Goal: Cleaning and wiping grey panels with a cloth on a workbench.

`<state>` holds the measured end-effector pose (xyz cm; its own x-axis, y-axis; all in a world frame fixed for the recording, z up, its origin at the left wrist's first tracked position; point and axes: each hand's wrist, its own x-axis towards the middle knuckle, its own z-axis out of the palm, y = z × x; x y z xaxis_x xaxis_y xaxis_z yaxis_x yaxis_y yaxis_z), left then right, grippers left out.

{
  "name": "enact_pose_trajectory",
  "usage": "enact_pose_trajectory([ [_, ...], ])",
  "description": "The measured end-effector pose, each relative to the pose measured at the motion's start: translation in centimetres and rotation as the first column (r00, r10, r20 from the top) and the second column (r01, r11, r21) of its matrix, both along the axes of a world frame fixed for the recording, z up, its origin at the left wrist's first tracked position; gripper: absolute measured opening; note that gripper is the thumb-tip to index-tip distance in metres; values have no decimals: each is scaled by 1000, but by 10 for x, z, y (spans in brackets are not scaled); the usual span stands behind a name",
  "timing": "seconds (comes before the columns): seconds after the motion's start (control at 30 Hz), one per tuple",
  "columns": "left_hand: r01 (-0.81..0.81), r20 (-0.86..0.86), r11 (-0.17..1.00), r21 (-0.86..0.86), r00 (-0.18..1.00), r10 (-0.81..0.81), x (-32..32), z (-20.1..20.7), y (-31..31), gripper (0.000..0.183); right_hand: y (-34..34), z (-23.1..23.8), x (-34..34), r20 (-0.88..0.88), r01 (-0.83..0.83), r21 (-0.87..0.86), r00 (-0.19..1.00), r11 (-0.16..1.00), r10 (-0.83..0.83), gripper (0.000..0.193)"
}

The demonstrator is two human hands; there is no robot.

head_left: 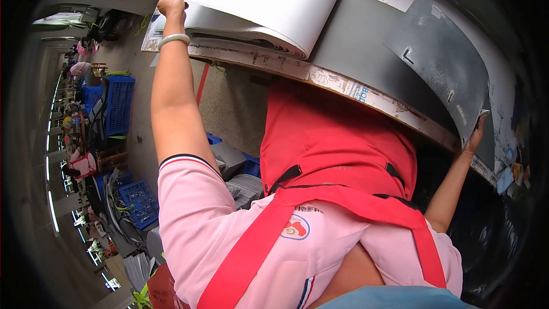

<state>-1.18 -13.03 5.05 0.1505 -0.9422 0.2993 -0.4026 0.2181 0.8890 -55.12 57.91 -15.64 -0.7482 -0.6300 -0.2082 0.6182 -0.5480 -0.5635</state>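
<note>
My left hand (172,6) is closed at the far left end of the table, gripping the edge of a thick folded stack of white sheet material (257,0). The stack's rounded fold faces right, and its layers show along the near side. Over at the right, my right hand (476,134) pinches the near right corner of a dark grey template sheet (437,51). This sheet bows upward and has small slots with pale marks around them. Beneath both lies a smooth grey sheet (354,40), spread over the table. My right fingers are partly hidden by the template.
The table's worn front edge (343,84) runs close to my red apron (337,143). Blue plastic crates (119,106) stand on the floor at left, with stacked materials and people farther off. Black plastic (486,234) lies at lower right. Scraps (517,173) sit by the table's right end.
</note>
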Motion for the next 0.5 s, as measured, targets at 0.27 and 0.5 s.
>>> enact_pose_trajectory([
  [0.27, -55, 289, 978, 200, 957, -5, 52, -103, 11, 44, 0, 33, 14, -93, -19, 187, 995, 982, 37, 57],
  [0.5, -27, 614, 983, -183, 778, 135, 47, -66, 36, 71, -98, 78, 60, -255, -79, 402, 947, 912, 194, 40],
])
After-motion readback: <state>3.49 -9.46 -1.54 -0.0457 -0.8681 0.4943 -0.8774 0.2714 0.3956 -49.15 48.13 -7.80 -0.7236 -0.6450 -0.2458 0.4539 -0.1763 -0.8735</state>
